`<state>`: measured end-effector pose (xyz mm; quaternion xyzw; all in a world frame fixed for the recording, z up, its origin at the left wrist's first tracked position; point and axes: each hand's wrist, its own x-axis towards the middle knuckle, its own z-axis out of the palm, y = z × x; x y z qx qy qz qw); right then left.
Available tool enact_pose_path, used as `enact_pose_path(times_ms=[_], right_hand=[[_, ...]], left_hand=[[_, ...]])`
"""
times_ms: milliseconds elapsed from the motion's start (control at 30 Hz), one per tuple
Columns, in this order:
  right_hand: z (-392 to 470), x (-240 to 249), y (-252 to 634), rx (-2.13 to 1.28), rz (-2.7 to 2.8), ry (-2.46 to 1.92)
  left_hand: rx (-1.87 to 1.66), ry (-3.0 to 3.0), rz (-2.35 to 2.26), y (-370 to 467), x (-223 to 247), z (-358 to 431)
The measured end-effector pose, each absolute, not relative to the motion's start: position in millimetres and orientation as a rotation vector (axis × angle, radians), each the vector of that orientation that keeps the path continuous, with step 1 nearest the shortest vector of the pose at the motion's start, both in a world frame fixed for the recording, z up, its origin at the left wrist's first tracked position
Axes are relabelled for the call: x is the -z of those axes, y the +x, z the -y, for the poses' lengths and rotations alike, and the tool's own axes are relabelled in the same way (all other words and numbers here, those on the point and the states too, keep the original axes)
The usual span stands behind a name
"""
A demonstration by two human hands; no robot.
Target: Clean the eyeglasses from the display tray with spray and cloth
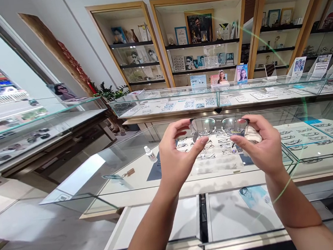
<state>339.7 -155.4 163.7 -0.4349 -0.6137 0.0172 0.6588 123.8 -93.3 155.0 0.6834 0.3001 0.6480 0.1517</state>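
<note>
A pair of eyeglasses (pixel 203 127) with a thin dark frame is held up level above the glass display case. My left hand (pixel 178 149) grips its left end, fingers behind and thumb below the lens. At the other end my right hand (pixel 259 143) pinches the frame near the hinge. Yellow lettering shows on the right-hand lens. A crumpled white cloth (pixel 252 134) is partly hidden behind my right hand. Left of my left hand stands a small white bottle (pixel 149 154) on the glass top.
Rows of glasses (pixel 206 152) lie inside the case below. Two white drawers (pixel 240 220) stick out near me, with glass edges. A second glass counter (pixel 166 97) runs behind, before wooden shelves (pixel 202 45). Another glass case (pixel 38 137) stands at the left by the window.
</note>
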Motion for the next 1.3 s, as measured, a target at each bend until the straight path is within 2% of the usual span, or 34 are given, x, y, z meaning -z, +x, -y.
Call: enact_pose_path(times_ms=[567, 933, 1300], right_hand=[[155.6, -164.9, 339.6, -0.063, 1.434, -1.020], [154.6, -160.7, 337.5, -0.039, 1.414, -0.983], [152.0, -158.8, 340.1, -0.075, 1.438, -1.036]], left_hand=[[-1.986, 2.081, -0.822, 122.0, -158.8, 94.3], [-1.824, 2.050, -0.821, 120.2, -157.0, 85.6], [-2.022, 2.128, -0.845, 119.7, -160.4, 90.1]])
